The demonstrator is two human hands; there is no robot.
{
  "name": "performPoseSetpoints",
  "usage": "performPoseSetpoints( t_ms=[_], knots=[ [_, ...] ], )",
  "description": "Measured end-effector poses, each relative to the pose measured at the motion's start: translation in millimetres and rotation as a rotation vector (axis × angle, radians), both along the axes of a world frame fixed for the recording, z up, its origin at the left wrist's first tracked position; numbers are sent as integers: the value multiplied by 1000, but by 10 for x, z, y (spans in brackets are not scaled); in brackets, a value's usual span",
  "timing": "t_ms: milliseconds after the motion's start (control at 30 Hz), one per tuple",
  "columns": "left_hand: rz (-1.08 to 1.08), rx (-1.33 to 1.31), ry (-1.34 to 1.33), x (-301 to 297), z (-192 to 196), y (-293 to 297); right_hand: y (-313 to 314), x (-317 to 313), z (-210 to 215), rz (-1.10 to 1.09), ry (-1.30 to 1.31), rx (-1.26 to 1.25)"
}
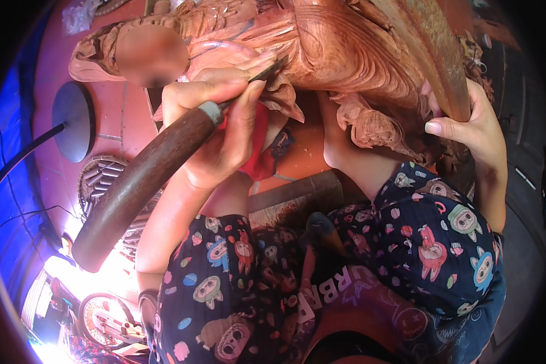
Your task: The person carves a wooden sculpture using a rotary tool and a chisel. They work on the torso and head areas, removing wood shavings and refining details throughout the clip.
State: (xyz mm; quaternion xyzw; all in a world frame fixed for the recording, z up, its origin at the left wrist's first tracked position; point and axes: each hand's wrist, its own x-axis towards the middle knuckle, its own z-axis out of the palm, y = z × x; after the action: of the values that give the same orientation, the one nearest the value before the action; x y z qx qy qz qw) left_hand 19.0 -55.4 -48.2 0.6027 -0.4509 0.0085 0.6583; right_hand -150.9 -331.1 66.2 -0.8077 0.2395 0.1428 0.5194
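Note:
A large reddish-brown carved wooden statue (358, 67) lies across the top of the view, with flowing folds cut into it. My left hand (215, 130) is closed around a carving chisel (148, 176) with a thick dark wooden handle and a pale metal collar. The chisel's blade points up and right, and its tip is at the statue's surface beside a carved fold. At the right, my right hand (473, 133) grips the lower end of a long, worn wooden bar (440, 60). That bar slants over the statue's right part, and its far end runs out of view.
A round woven basket (94, 164) holding several tool handles stands at the left, near a black lamp shade (74, 121) on a bent arm. A wooden block (297, 197) lies on the tiled floor between my legs. A wheeled vehicle (106, 318) shows at lower left.

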Motion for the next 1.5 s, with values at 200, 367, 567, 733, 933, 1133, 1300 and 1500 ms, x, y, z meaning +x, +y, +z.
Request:
performPoseSetpoints(
  t_ms=[200, 367, 567, 733, 933, 1133, 1300, 1500],
  knots=[
    [-15, 6, -20, 7, -18, 0, -1, -17, -41, -3, 1, 8],
    [1, 21, -20, -7, -21, 17, 13, -29, -28, -18, 24, 22],
    [8, 35, -60, -24, 11, 26, 30, -28, -27, -21, 28, 20],
    [-13, 62, -106, -10, 38, -22, 6, -36, -4, 0, 1, -24],
    [31, 147, -160, -5, 128, -28, 47, 69, 133, 67, -108, -17],
    [62, 204, -217, -8, 160, -56, 98, 123, 303, 120, -154, -126],
    [265, 394, -495, -3, 120, 7, 205, 368, 738, 400, -569, -474],
    [276, 455, -634, 199, 37, 99, 699, 542, 1490, 579, -836, -823]
  ],
)
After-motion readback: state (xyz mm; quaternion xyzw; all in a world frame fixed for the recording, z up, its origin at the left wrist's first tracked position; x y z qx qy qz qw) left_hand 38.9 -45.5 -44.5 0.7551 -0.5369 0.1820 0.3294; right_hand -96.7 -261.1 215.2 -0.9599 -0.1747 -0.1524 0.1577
